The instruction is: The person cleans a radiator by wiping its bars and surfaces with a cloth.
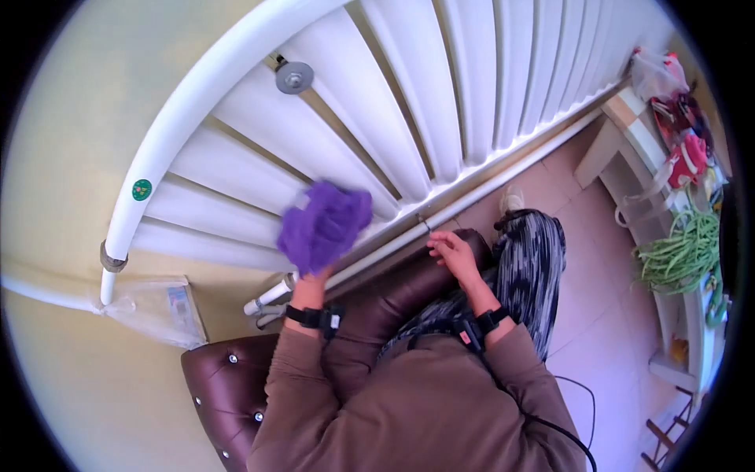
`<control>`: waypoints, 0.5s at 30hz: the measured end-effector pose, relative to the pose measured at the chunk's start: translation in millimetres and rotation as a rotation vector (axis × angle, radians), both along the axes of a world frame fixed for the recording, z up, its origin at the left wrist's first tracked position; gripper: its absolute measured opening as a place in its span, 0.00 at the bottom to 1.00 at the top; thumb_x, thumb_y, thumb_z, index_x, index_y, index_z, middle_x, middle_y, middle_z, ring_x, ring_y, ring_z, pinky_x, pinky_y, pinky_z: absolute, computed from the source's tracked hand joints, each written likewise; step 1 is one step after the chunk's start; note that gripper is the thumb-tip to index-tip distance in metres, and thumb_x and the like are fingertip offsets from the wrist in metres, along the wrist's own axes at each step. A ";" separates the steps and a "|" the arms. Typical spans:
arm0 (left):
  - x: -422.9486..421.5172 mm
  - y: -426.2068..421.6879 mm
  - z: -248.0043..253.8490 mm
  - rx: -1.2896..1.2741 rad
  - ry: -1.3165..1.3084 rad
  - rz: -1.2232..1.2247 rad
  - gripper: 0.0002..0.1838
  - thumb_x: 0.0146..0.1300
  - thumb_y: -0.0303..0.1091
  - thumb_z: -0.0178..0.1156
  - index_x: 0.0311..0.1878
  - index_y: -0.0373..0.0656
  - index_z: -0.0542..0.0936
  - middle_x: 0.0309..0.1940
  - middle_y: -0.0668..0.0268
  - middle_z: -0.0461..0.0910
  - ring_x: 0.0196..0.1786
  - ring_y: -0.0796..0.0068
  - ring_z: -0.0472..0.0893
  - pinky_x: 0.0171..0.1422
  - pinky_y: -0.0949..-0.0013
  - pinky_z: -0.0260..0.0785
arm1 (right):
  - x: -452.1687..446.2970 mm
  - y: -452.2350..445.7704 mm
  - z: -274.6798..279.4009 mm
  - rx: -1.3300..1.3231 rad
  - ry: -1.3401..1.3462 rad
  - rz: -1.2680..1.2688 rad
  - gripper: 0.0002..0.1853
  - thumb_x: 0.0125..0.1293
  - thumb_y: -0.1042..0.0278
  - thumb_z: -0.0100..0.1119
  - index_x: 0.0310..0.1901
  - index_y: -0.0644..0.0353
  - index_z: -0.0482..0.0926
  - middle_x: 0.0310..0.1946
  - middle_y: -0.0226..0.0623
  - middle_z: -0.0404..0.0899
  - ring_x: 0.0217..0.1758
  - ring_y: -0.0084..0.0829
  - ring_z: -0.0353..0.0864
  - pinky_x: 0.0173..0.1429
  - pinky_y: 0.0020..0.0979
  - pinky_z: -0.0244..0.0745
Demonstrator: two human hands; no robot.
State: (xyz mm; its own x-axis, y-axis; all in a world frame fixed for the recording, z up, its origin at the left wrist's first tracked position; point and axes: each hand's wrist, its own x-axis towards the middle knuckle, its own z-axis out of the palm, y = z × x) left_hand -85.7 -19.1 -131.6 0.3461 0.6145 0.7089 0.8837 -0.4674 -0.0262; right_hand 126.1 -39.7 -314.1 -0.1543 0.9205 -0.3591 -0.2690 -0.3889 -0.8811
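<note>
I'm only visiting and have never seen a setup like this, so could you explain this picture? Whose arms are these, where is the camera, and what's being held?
There is no machine here: these are one person's own arms. The camera is worn on the head, looking forward and down, so the chest and legs show below it. The left hand has a purple cloth, which hides its fingers, in front of a white radiator. The right hand is empty, its fingers loosely bent. Both wrists carry black straps. Beside the person is a dark, buttoned seat. At the picture's right, long green vegetables lie on a pale stand.
</note>
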 end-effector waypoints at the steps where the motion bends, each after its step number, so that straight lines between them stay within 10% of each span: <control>1: 1.6 2.8 13.1 0.058 0.017 0.022 0.10 0.52 0.39 0.62 0.35 0.48 0.77 0.30 0.62 0.78 0.34 0.58 0.78 0.37 0.58 0.69 | 1.4 0.2 -0.9 0.016 0.008 0.013 0.11 0.65 0.67 0.53 0.48 0.56 0.76 0.39 0.28 0.81 0.36 0.19 0.78 0.35 0.20 0.70; 8: 13.1 24.6 66.1 0.317 0.058 0.120 0.10 0.52 0.39 0.62 0.36 0.48 0.78 0.31 0.61 0.78 0.34 0.58 0.78 0.38 0.58 0.69 | 5.1 2.1 5.9 0.011 -0.007 -0.018 0.11 0.65 0.68 0.52 0.48 0.58 0.75 0.40 0.28 0.80 0.37 0.18 0.77 0.36 0.20 0.69; 15: 23.8 27.4 -1.0 0.116 0.038 0.099 0.10 0.52 0.39 0.62 0.37 0.48 0.78 0.31 0.61 0.78 0.35 0.57 0.78 0.38 0.58 0.69 | 1.5 0.6 1.5 0.034 -0.008 -0.012 0.12 0.64 0.71 0.51 0.48 0.59 0.75 0.39 0.30 0.80 0.36 0.19 0.77 0.36 0.21 0.69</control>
State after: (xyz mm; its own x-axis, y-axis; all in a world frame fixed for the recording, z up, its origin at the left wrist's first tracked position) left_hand -61.9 8.3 -132.5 0.3158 0.5617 0.7647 0.9225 -0.3704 -0.1088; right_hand 127.5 -39.1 -312.6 -0.1406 0.9338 -0.3291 -0.2659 -0.3558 -0.8959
